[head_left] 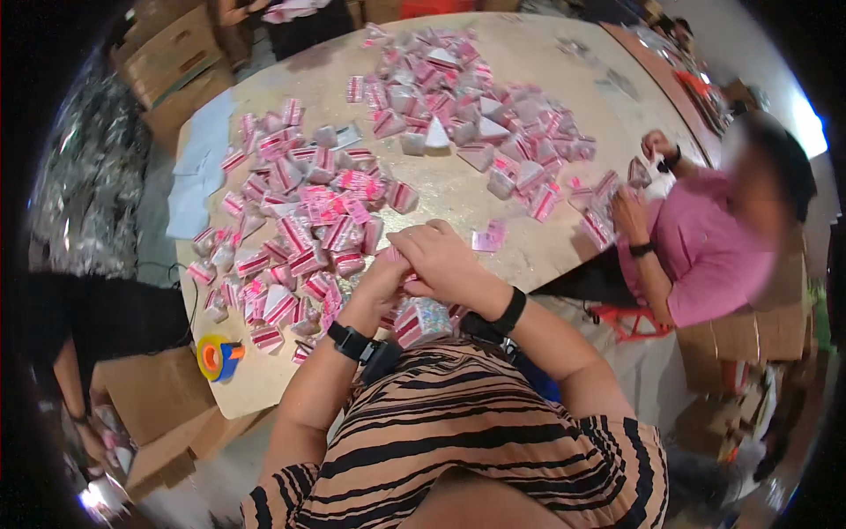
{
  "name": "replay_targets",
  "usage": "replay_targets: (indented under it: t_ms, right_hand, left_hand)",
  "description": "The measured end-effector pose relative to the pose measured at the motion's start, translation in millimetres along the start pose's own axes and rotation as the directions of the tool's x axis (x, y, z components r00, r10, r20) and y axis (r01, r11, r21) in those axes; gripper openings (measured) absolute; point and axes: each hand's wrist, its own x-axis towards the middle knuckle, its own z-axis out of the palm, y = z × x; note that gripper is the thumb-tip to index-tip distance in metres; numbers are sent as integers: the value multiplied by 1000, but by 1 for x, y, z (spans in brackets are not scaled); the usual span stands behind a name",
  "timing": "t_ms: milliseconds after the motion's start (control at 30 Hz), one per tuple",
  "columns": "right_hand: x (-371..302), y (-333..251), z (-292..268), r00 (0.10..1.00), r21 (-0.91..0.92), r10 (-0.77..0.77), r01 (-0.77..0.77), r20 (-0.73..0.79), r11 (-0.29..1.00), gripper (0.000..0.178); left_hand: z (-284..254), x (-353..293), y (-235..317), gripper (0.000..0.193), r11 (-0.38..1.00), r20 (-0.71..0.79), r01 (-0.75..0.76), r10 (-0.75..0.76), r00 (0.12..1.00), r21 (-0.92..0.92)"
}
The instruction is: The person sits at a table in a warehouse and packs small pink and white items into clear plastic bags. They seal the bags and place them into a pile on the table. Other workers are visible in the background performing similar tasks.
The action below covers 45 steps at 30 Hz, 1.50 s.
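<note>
Close to my body, at the table's near edge, my left hand (381,280) and my right hand (448,266) are pressed together with fingers closed. Bits of pink show between them. Just below hangs a wedge-shaped toy cake slice (423,323) with red and white layers and a speckled side, its upper end gripped under my fingers. My right hand mostly covers the grip, so the exact hold is hidden. Ahead and to the left lies a heap of bagged cake slices (304,234) with bright pink cards (357,185) among them. Another pink card (489,236) lies right of my hands.
A second heap of bagged slices (493,123) covers the far side of the table (529,53). Tape rolls (217,357) sit at the left edge, above an open carton (159,397). A co-worker in pink (705,238) handles slices at right; other people stand left and far.
</note>
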Motion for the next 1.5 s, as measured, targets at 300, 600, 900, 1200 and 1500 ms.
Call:
replay_targets:
  t_ms: [300,600,900,1200,1500]
  right_hand:
    - [-38,3,33,988,181,117,-97,-103,979,69]
    - [-139,151,47,746,47,653,-653,-128,756,11]
    - [-133,189,71,883,-324,469,-442,8,837,13]
    - [-144,209,89,690,171,620,-606,-374,777,9]
    - [-86,166,4,476,906,878,-348,-50,241,9]
  left_hand:
    - [-6,-12,-29,18,977,-117,106,-86,989,183]
    - [-16,-14,-27,23,942,-120,189,-161,980,278]
    - [-15,-18,-21,19,946,-163,175,-134,977,272]
    - [-15,-20,-17,20,956,-176,151,-108,978,252]
    - [0,-12,-3,19,986,-201,84,-53,978,145]
